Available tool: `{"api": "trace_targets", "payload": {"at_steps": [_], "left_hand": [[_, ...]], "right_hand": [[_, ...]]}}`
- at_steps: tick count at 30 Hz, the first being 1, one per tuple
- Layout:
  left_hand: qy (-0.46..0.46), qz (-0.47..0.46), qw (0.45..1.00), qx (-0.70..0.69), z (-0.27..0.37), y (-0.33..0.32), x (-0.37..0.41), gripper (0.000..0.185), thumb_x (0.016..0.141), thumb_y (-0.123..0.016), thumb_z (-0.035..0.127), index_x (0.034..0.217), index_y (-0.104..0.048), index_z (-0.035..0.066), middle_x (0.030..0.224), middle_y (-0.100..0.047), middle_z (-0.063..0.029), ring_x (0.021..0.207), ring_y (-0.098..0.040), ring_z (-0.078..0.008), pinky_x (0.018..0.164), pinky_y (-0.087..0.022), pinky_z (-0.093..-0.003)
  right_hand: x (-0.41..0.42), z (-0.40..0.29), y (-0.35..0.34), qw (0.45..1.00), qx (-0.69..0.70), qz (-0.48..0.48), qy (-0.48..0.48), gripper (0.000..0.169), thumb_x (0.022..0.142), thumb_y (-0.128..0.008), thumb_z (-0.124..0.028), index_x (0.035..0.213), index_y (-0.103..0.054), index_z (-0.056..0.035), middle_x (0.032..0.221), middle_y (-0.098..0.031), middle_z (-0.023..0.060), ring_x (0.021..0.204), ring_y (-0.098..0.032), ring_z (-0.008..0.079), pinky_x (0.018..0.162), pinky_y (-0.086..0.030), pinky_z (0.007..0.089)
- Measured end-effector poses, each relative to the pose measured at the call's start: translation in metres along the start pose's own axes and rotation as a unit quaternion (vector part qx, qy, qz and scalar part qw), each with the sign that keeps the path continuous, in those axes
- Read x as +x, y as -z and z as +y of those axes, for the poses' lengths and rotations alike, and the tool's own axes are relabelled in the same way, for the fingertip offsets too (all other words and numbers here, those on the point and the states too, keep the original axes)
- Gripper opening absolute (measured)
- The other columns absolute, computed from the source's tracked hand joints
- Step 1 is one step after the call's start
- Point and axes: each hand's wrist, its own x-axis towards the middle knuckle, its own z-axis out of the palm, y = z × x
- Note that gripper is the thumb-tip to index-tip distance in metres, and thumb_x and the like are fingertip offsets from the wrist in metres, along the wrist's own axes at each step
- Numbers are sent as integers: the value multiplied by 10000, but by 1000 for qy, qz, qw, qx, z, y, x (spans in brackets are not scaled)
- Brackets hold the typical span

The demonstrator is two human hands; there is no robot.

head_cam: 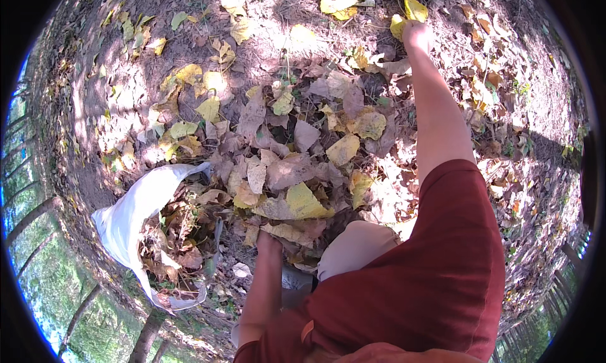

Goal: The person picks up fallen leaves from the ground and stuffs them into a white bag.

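My right hand (418, 35) reaches far out over the ground at the upper right. It grips a yellow leaf (415, 9), and another yellow leaf (397, 27) lies against its left side; the fingertips are hidden. Close to my body, my left hand (268, 243) holds a bundle of large dry leaves (289, 171), brown and yellow, which covers its fingers. A broad yellow leaf (307, 202) lies on the near side of that bundle. Left of this hand, a white plastic bag (135, 216) stands with its mouth spread, and brown crumpled leaves (189, 249) fill it.
Fallen leaves (180, 79) are strewn over bare soil (265, 62) on all sides. My bent knee (355, 247) in light trousers and a shoe (294, 278) are near the left hand. Tree trunks (144, 337) and greenery show at the lower left rim.
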Motion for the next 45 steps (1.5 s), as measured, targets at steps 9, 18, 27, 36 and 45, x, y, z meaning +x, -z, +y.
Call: {"api": "trace_targets", "payload": {"at_steps": [9,18,27,36,45], "left_hand": [[39,17,999,-13,1,-11,-4,335,878,-508,261,1151,-505,67,1106,-568,-95,995,-555,-250,847,-476,-393],[40,-1,999,27,15,-39,-12,431,898,-533,269,1252,-419,51,1166,-530,-110,1044,-540,-261,894,-459,-395],[-5,-181,981,72,77,-37,-79,600,874,-492,455,1322,-362,78,1276,-468,-85,1154,-462,-257,968,-382,-421],[-62,46,985,155,15,34,-7,417,773,-673,252,1082,-561,-5,971,-612,-81,849,-591,-206,735,-479,-349],[-98,17,990,97,20,35,-9,438,770,-684,192,1133,-528,4,1010,-589,-94,863,-578,-200,718,-482,-344]], "right_hand": [[-170,-1,39,903,251,-183,296,198,816,-615,-189,957,-669,-62,882,-662,98,791,-621,209,747,-487,300],[-333,-21,37,740,252,-315,538,113,767,-589,-129,841,-657,-77,826,-638,83,802,-599,266,722,-485,360],[-447,-27,39,683,310,-337,569,103,746,-559,-139,805,-600,-66,777,-580,95,766,-582,297,669,-469,393],[-490,-1,20,501,-93,-429,746,126,659,-569,-99,753,-649,-76,809,-625,85,854,-586,299,758,-456,393],[-427,-51,108,668,204,-594,399,162,819,-608,-207,788,-639,-52,703,-619,34,641,-571,65,548,-453,216]]}}
